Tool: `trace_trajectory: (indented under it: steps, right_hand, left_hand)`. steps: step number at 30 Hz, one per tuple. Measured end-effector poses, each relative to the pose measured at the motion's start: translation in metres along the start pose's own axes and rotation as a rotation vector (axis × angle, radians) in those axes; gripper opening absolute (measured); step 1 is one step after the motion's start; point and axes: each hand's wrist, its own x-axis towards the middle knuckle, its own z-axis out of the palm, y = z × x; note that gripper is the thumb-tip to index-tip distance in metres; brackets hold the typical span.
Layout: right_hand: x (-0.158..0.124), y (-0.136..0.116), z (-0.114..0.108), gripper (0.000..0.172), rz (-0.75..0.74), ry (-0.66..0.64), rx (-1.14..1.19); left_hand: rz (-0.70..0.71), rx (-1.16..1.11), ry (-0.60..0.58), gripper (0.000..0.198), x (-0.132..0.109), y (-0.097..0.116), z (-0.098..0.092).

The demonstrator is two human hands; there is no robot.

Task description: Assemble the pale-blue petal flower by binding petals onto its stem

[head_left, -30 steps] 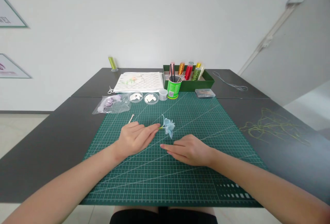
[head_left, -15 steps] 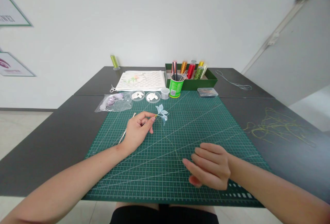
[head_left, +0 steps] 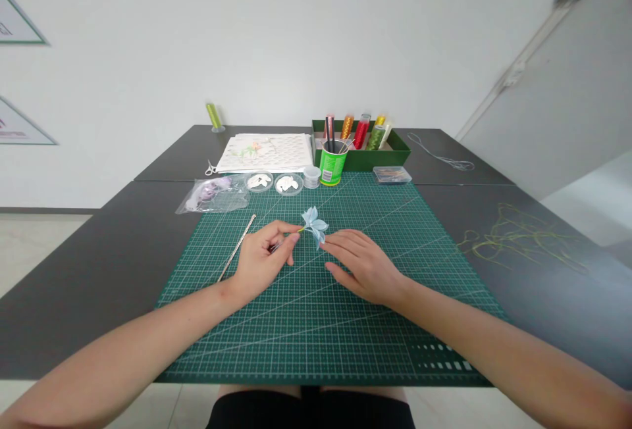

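In the head view, the left hand (head_left: 264, 254) pinched the thin stem (head_left: 301, 229) of a pale blue flower (head_left: 315, 220) between thumb and forefinger, holding the bloom over the middle of the green cutting mat (head_left: 316, 337). The right hand (head_left: 363, 264) gripped nothing, its fingers stretched toward the lowest petal; whether they touched it could not be told. Shaping the petals seemed the step in hand, and it looked best done with the stem steady and only light fingertip pressure, since the petals appeared delicate. A slim tool (head_left: 237, 248) lay just left of the left hand, its near end beside the wrist, where a sweep might knock it. Farther off stood two shallow dishes (head_left: 259, 191) (head_left: 289, 195) of white pieces, with a plastic bag (head_left: 212, 195) to their left and a green can (head_left: 333, 167) to their right. Loose yellow-green thread (head_left: 518, 238) sprawled on the dark surface (head_left: 99, 297) at right, well apart from the hands.
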Motion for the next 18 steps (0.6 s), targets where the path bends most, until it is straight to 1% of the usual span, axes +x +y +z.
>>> trace_trajectory:
  steps: [2, 4, 6, 8, 9, 10, 11, 13, 16, 18]
  right_hand:
    - [0.0, -0.001, 0.013, 0.044, 0.102, -0.133, 0.194]
    - [0.0, -0.007, 0.024, 0.057, 0.265, -0.212, 0.499]
    - [0.0, -0.015, 0.03, 0.057, 0.427, -0.222, 0.898]
    - [0.001, -0.023, 0.031, 0.053, 0.554, -0.188, 1.259]
    - [0.001, -0.027, 0.03, 0.053, 0.601, -0.186, 1.382]
    - [0.002, -0.03, 0.029, 0.052, 0.64, -0.194, 1.45]
    - [0.002, -0.032, 0.027, 0.051, 0.664, -0.209, 1.465]
    - [0.002, -0.036, 0.022, 0.044, 0.669, -0.247, 1.357]
    - [-0.001, -0.041, 0.016, 0.03, 0.609, -0.289, 0.997]
    - [-0.003, -0.044, 0.013, 0.029, 0.522, -0.285, 0.765]
  left_hand:
    - [0.025, 0.01, -0.011, 0.019, -0.001, 0.0, 0.001]
    - [0.059, 0.025, -0.023, 0.018, -0.003, -0.001, 0.002]
    - [0.088, 0.044, -0.02, 0.018, -0.004, -0.003, 0.002]
    - [0.101, 0.061, -0.01, 0.017, -0.005, -0.004, 0.003]
    - [0.1, 0.068, -0.006, 0.017, -0.005, -0.005, 0.003]
    - [0.096, 0.073, -0.006, 0.017, -0.005, -0.005, 0.004]
    - [0.091, 0.078, -0.004, 0.017, -0.005, -0.005, 0.003]
    - [0.082, 0.088, -0.002, 0.018, -0.005, -0.005, 0.003]
    - [0.068, 0.104, -0.009, 0.019, -0.003, -0.006, 0.002]
    - [0.057, 0.122, -0.028, 0.019, -0.002, -0.008, 0.001]
